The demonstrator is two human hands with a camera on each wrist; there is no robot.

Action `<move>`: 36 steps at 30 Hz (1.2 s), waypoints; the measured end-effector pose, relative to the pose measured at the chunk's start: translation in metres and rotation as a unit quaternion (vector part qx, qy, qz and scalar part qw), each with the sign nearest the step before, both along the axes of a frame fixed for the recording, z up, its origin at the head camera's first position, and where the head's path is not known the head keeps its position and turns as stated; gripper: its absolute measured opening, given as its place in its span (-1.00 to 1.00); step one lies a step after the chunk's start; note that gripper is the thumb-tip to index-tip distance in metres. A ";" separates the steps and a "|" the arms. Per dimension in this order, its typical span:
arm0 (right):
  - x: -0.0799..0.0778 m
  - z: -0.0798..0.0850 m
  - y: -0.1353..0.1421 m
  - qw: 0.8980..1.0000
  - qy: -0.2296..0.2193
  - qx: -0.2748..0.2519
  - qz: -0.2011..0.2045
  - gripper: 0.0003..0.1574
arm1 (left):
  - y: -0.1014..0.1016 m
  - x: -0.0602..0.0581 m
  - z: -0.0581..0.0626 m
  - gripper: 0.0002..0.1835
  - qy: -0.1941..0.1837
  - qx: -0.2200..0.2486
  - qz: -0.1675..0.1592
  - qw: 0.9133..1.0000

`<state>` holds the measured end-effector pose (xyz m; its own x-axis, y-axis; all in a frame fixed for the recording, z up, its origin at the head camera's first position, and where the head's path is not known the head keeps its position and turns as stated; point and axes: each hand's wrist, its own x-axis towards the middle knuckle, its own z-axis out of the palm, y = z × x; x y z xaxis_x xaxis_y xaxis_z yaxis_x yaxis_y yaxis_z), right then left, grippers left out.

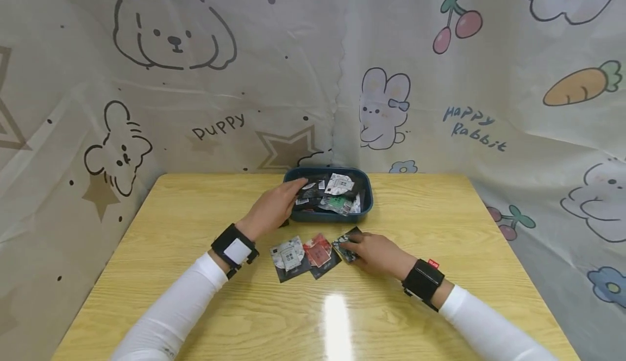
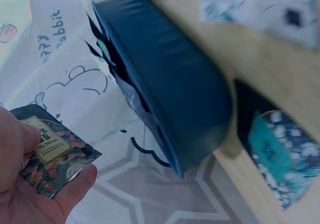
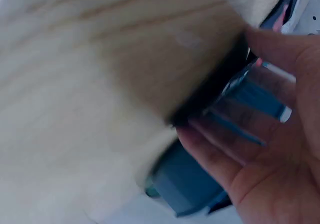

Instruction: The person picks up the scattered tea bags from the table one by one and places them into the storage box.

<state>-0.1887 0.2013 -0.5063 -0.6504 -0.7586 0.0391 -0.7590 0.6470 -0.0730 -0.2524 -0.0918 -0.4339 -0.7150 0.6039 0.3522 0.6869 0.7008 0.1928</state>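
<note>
My left hand (image 1: 271, 209) is at the left end of a dark blue basket (image 1: 323, 218). It pinches a tea sachet (image 2: 55, 146) with a yellow "Oolong tea" label between thumb and fingers. My right hand (image 1: 380, 252) grips a dark patterned tea sachet (image 1: 344, 248) just above or on the table in front of the basket; blur hides whether it touches the wood. In the right wrist view this sachet shows edge-on between thumb and fingers. Several sachets, black, white-printed (image 1: 339, 184) and green (image 1: 336, 204), fill the basket.
A white-and-grey sachet (image 1: 290, 259) and a red sachet (image 1: 320, 256) lie on the wooden table (image 1: 235, 306). Another with a teal label (image 2: 272, 149) lies by the basket, mostly hidden by my left hand in the head view. A printed curtain (image 1: 303, 67) hangs behind.
</note>
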 end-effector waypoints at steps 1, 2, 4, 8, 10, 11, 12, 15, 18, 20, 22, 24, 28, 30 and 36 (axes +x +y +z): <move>0.001 0.001 0.000 1.000 0.015 0.006 0.006 -0.42 | 0.003 -0.004 0.002 -0.44 -0.001 -0.001 0.000 1.000; 0.003 0.002 -0.001 1.000 0.026 0.014 0.010 -0.44 | 0.006 -0.009 0.003 -0.44 -0.001 -0.005 -0.002 1.000; 0.005 0.003 0.000 0.999 0.044 0.022 0.016 -0.47 | 0.012 -0.016 0.004 -0.45 0.000 -0.008 -0.005 1.000; 0.013 0.002 0.004 0.998 0.056 0.022 0.015 -0.55 | 0.022 -0.030 0.000 -0.46 -0.004 -0.022 0.001 1.000; 0.017 0.002 0.008 0.998 0.057 0.021 0.012 -0.55 | 0.027 -0.037 -0.004 -0.45 -0.010 -0.031 0.005 0.999; 0.019 0.002 0.010 0.998 0.056 0.024 0.010 -0.54 | 0.029 -0.041 -0.006 -0.45 -0.012 -0.036 0.007 0.999; 0.021 0.002 0.012 0.998 0.057 0.026 0.010 -0.53 | 0.031 -0.044 -0.009 -0.45 -0.015 -0.038 0.007 0.999; 0.029 0.002 0.016 0.998 0.053 0.026 0.010 -0.50 | 0.037 -0.053 -0.017 -0.46 -0.017 -0.055 0.005 0.998; 0.038 0.002 0.021 0.998 0.055 0.025 0.015 -0.47 | 0.040 -0.060 -0.027 -0.49 -0.030 -0.081 0.017 0.996; 0.045 0.001 0.024 0.998 0.053 0.018 0.019 -0.47 | 0.040 -0.063 -0.034 -0.49 -0.051 -0.101 0.029 0.993; 0.051 0.002 0.027 0.999 0.045 -0.001 0.020 -0.46 | 0.040 -0.064 -0.040 -0.47 -0.086 -0.112 0.046 0.989; 0.057 0.006 0.030 0.999 0.034 -0.027 0.014 -0.47 | 0.038 -0.064 -0.044 -0.43 -0.115 -0.112 0.055 0.986; 0.066 0.018 0.037 0.997 0.028 -0.072 -0.008 -0.49 | 0.033 -0.063 -0.047 -0.34 -0.125 -0.098 0.043 0.986; 0.069 0.023 0.039 0.996 0.036 -0.078 -0.016 -0.49 | 0.030 -0.060 -0.047 -0.31 -0.105 -0.092 0.029 0.990; 0.068 0.034 0.045 0.994 0.053 -0.096 -0.023 -0.49 | 0.018 -0.024 -0.043 -0.27 -0.008 -0.073 -0.019 0.997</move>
<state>-0.1208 0.2459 -0.4728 -0.6683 -0.7004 0.2506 -0.7394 0.6625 -0.1202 -0.2765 -0.0742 -0.4773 -0.6958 0.6739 0.2485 0.7106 0.6962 0.1016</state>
